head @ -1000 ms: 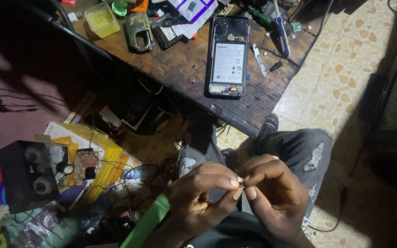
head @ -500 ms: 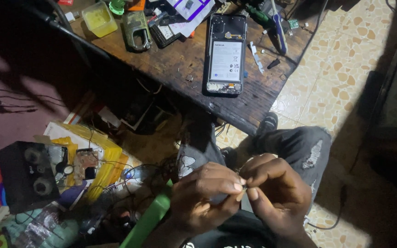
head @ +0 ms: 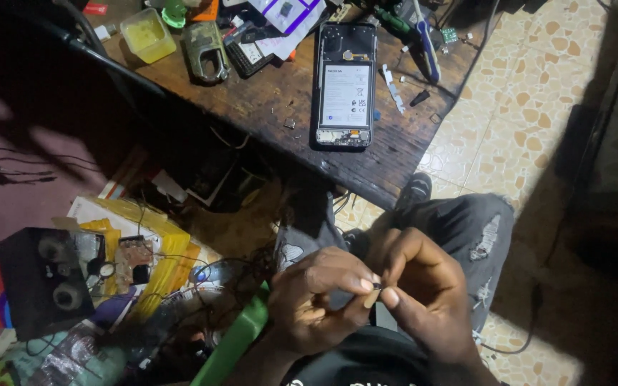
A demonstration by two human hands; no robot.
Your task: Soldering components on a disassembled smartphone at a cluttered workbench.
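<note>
My left hand [head: 320, 297] and my right hand [head: 423, 289] meet over my lap, fingertips pinched together on a tiny dark part [head: 376, 287]. The part is too small to make out. Above them, on the dark wooden table [head: 280, 107], lies an opened phone [head: 345, 84] with its back cover off and the battery showing. Neither hand touches the phone.
The table also holds a yellow plastic tub [head: 147, 34], a metal clamp-like piece [head: 207, 50], a blue-handled screwdriver [head: 425, 39] and small loose parts. On the floor at left lie a black speaker box [head: 43, 279], yellow packaging [head: 159, 246], wires and a green strip [head: 234, 343]. Tiled floor at right.
The view has shifted slightly, so the table sits higher in frame. Both hands stay pinched together over my lap, barely moved.
</note>
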